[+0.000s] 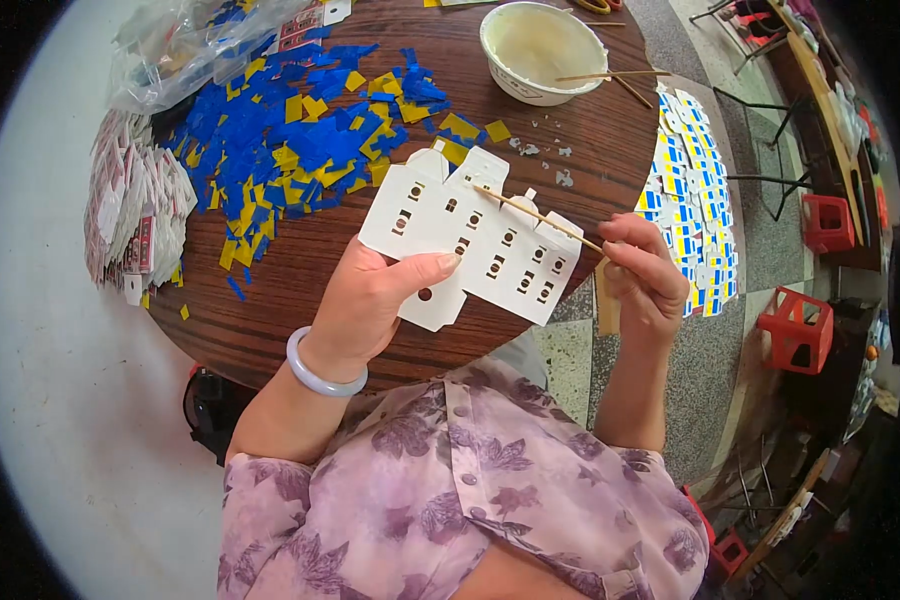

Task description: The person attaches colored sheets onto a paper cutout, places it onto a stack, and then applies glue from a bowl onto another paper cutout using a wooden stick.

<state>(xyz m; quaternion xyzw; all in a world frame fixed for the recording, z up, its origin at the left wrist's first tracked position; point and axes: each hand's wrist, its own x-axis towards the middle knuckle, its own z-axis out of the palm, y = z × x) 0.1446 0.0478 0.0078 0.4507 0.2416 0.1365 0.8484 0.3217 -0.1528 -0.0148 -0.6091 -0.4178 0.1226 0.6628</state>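
My left hand (365, 295) grips a flat white die-cut box blank (485, 235), its thumb lying on top near the lower edge. Rows of small cut-out holes run across the card. In my right hand (645, 275) a thin wooden stick (545, 217) is pinched between thumb and fingers. The stick's far end meets the upper part of the blank. Beyond the blank, a heap of blue and yellow pieces (300, 140) spreads over the table. A white bowl (490, 50) with pale paste inside stands at the back, a stick resting across its rim.
A stack of printed folded cards (135, 210) stands at the table's left, below a clear plastic bag (180, 55). White scraps (564, 178) lie near the bowl. Right of the dark wooden table (260, 330) are rows of blue-and-yellow cards (695, 200) and red stools (798, 328).
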